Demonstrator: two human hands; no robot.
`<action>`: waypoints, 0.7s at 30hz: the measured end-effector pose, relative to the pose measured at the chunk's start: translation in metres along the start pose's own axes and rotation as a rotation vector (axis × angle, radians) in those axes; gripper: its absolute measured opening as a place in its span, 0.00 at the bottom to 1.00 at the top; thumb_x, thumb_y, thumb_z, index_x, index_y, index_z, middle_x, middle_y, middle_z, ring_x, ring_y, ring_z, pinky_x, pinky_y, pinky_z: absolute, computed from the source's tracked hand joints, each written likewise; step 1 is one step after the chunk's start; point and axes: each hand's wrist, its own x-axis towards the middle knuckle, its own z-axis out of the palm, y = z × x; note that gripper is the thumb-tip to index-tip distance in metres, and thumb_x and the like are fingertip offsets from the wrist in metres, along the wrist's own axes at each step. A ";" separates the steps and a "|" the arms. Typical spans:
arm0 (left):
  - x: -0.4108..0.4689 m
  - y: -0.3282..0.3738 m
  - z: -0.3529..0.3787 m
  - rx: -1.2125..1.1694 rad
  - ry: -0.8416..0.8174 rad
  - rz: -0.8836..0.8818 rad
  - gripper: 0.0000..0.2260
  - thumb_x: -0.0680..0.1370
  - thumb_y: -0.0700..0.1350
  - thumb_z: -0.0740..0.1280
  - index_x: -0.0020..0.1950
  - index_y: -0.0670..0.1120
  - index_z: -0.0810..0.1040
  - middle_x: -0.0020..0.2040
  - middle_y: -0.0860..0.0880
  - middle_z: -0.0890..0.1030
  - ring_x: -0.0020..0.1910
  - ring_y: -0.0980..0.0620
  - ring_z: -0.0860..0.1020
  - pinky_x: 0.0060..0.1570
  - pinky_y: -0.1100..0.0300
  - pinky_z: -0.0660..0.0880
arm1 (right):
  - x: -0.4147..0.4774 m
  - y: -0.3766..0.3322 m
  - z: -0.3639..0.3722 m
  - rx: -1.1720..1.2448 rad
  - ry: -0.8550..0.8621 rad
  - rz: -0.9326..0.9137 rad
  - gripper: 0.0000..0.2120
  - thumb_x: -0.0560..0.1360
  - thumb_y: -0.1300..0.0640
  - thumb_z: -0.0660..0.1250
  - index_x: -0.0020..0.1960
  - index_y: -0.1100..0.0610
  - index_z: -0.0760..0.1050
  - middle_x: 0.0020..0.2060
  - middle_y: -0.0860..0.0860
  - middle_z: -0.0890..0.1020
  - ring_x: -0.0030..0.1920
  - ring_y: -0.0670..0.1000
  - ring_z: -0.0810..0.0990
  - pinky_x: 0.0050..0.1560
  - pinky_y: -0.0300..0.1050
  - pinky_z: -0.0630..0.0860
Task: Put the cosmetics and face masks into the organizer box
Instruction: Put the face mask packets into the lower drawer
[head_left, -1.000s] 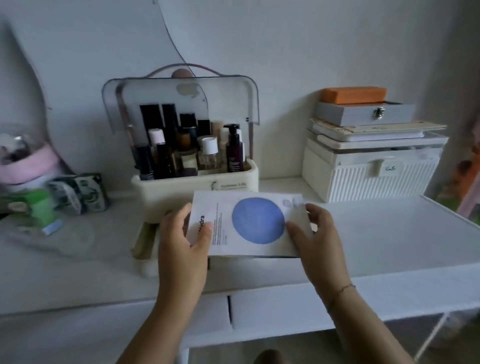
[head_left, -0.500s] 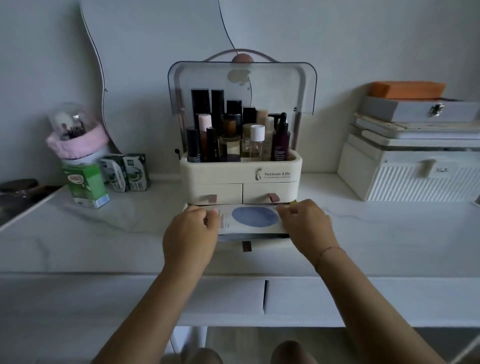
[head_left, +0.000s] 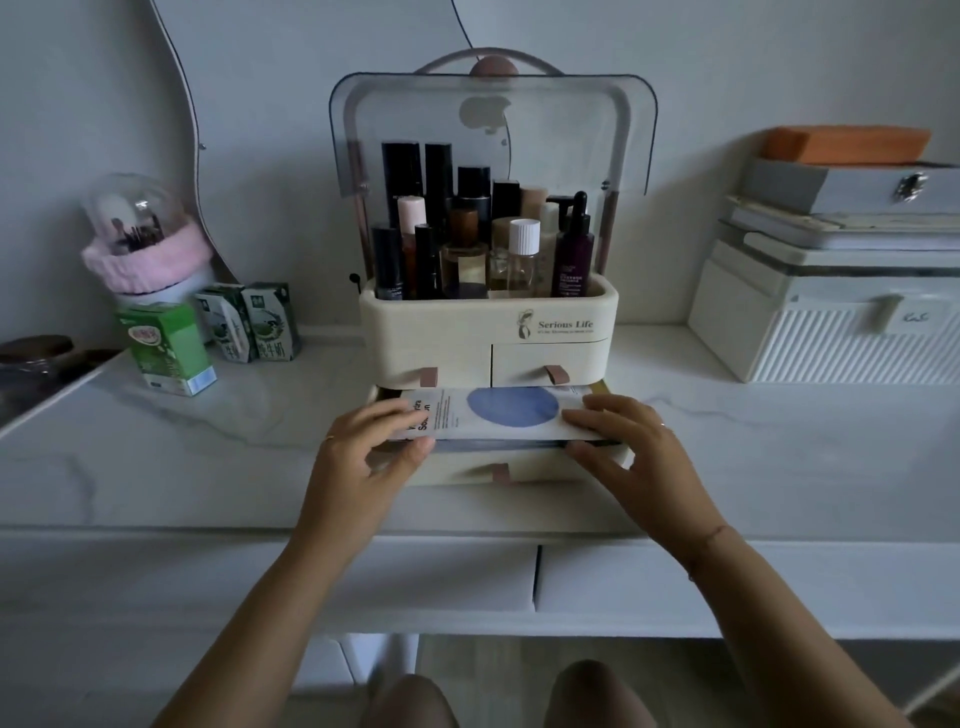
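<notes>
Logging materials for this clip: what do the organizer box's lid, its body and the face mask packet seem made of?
The lid: clear, smoke-tinted hard plastic, glossy; the wall shows through. The body: opaque cream plastic, matte, likely moulded. The face mask packet: thin printed film or foil, cannot tell which; flat, sheet-like.

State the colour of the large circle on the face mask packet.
Blue, on the face mask packet; head view.

The left hand (head_left: 358, 462) covers part of the lettering on the face mask (head_left: 511, 410) (its small print is unreadable), and the ribbed case (head_left: 841, 348) runs off the right edge.
</notes>
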 end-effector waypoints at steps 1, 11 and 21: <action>0.001 0.001 0.003 -0.013 0.032 -0.013 0.10 0.73 0.47 0.70 0.53 0.49 0.83 0.57 0.54 0.79 0.60 0.57 0.73 0.56 0.77 0.64 | 0.002 -0.002 0.003 -0.001 0.016 -0.007 0.14 0.73 0.54 0.70 0.58 0.52 0.80 0.61 0.50 0.78 0.62 0.52 0.73 0.64 0.54 0.69; -0.004 -0.008 0.005 0.302 -0.026 0.237 0.13 0.73 0.54 0.67 0.49 0.48 0.84 0.52 0.52 0.83 0.55 0.49 0.78 0.56 0.45 0.72 | -0.012 0.001 0.022 -0.268 0.110 -0.206 0.09 0.74 0.52 0.69 0.54 0.49 0.80 0.53 0.47 0.81 0.58 0.51 0.77 0.70 0.59 0.58; 0.000 -0.030 0.001 0.015 -0.037 -0.348 0.42 0.66 0.52 0.76 0.75 0.49 0.59 0.71 0.52 0.67 0.69 0.53 0.67 0.64 0.59 0.64 | 0.005 0.012 0.017 0.135 0.044 0.246 0.44 0.65 0.47 0.76 0.74 0.54 0.57 0.71 0.52 0.64 0.69 0.53 0.66 0.63 0.43 0.65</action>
